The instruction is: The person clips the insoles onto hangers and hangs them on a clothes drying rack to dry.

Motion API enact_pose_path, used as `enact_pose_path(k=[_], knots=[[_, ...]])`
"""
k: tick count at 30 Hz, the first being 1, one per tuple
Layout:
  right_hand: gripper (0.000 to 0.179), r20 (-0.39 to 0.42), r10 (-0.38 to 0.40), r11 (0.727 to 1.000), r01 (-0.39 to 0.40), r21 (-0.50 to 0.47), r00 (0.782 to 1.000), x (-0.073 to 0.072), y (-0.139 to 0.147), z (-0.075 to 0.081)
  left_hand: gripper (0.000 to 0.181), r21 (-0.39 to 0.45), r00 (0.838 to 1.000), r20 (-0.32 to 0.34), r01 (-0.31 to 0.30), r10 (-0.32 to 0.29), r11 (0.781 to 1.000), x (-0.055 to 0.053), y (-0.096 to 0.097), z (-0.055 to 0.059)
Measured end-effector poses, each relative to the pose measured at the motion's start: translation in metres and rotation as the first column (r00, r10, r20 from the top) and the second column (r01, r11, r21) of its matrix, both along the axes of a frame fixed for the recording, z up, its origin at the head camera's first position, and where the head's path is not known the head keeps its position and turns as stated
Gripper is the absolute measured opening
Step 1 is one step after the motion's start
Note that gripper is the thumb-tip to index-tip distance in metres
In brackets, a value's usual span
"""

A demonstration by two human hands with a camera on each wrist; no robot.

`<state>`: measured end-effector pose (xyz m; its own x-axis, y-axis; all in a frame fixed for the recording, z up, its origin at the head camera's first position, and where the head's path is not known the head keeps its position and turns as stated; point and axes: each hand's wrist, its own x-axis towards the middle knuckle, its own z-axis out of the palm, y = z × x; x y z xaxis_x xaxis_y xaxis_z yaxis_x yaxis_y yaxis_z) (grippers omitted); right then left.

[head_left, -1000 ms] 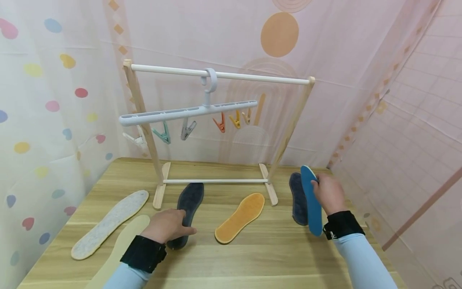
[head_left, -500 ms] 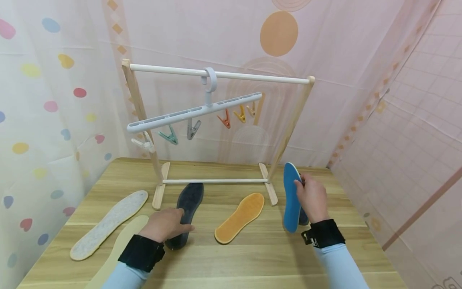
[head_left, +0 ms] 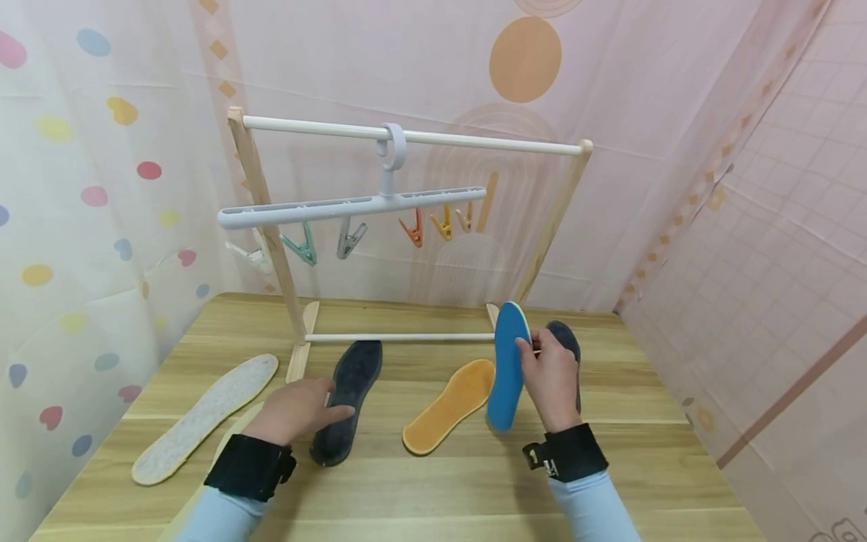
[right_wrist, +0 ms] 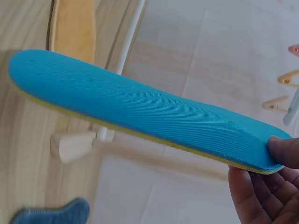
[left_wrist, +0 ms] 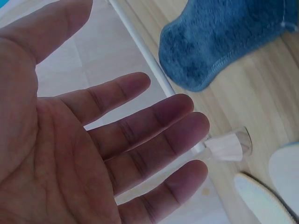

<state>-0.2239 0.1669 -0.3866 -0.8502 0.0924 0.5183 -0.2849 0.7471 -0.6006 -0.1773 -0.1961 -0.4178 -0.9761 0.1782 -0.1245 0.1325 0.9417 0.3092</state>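
My right hand [head_left: 554, 382] pinches a blue insole [head_left: 506, 373] by its edge and holds it up over the table, blue face toward me. In the right wrist view, the thumb lies on the blue face of the insole [right_wrist: 140, 109], whose edge is yellow. My left hand [head_left: 293, 410] is open with its fingers spread, beside a dark blue fuzzy insole [head_left: 354, 380]; the left wrist view shows nothing in its palm. An orange insole [head_left: 450, 406] lies just left of the blue one. Another dark insole [head_left: 567, 339] lies partly hidden behind my right hand.
A light grey insole [head_left: 206, 421] lies at the left, with a pale yellow one [head_left: 186, 516] mostly under my left arm. A wooden rack [head_left: 413, 138] stands at the back, carrying a grey hanger [head_left: 352, 207] with several coloured clips. Curtains hang behind the table [head_left: 433, 500].
My right hand has carried the blue insole leftward, from beside the right dark insole to near the orange one. My left hand has shifted slightly left. The hanger has swung on its hook.
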Motion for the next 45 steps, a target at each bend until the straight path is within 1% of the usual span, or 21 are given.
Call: enact_pose_path(k=[4,9,11,13,16,18,20,25,27,31,38,43,45], knots=[[0.022,0.005,0.01,0.999,-0.01,-0.034,1.0,0.004,-0.012,-0.003,0.064,0.023,1.0,-0.026,0.005,-0.004,1.0,-0.002,-0.006,0.004],[0.02,0.014,0.026,0.999,-0.026,-0.044,1.0,0.006,-0.022,-0.008,0.07,0.039,0.998,-0.045,-0.033,0.035,0.999,-0.002,-0.013,0.011],[0.02,0.018,0.036,0.998,-0.035,-0.05,0.999,0.008,-0.026,-0.009,0.07,0.037,0.996,-0.067,-0.05,0.052,0.998,-0.002,-0.016,0.015],[0.019,0.013,0.047,0.997,-0.046,-0.054,0.999,0.009,-0.029,-0.01,0.071,0.043,0.993,-0.101,-0.054,0.058,0.998,-0.003,-0.019,0.02],[0.018,0.0,0.07,0.996,-0.07,-0.051,0.998,0.011,-0.033,-0.009,0.071,0.067,0.983,-0.17,-0.057,0.068,0.996,-0.003,-0.025,0.027],[0.018,-0.015,0.083,0.996,-0.083,-0.038,0.996,0.012,-0.036,-0.008,0.069,0.08,0.974,-0.216,-0.059,0.075,0.995,-0.002,-0.03,0.033],[0.017,-0.023,0.093,0.995,-0.093,-0.022,0.995,0.013,-0.04,-0.007,0.067,0.093,0.962,-0.263,-0.052,0.075,0.994,-0.001,-0.034,0.041],[0.017,-0.015,0.107,0.994,-0.107,-0.013,0.994,0.017,-0.048,-0.004,0.066,0.114,0.932,-0.353,-0.041,0.079,0.993,0.002,-0.043,0.063],[0.016,-0.013,0.111,0.994,-0.111,-0.01,0.994,0.018,-0.051,-0.003,0.066,0.118,0.923,-0.373,-0.05,0.091,0.992,0.002,-0.045,0.07],[0.015,-0.03,0.128,0.992,-0.128,0.009,0.991,0.02,-0.057,-0.002,0.068,0.129,0.911,-0.396,-0.073,0.119,0.989,0.002,-0.05,0.081],[0.013,-0.046,0.153,0.988,-0.152,0.006,0.987,0.02,-0.064,0.001,0.07,0.182,0.876,-0.453,-0.089,0.164,0.979,0.002,-0.06,0.096],[0.012,-0.026,0.156,0.988,-0.156,0.002,0.987,0.02,-0.068,0.003,0.079,0.233,0.875,-0.432,-0.127,0.219,0.964,0.001,-0.067,0.111],[0.013,-0.018,0.16,0.987,-0.16,0.004,0.987,0.021,-0.07,0.003,0.076,0.265,0.872,-0.428,-0.132,0.239,0.955,0.0,-0.068,0.119]])
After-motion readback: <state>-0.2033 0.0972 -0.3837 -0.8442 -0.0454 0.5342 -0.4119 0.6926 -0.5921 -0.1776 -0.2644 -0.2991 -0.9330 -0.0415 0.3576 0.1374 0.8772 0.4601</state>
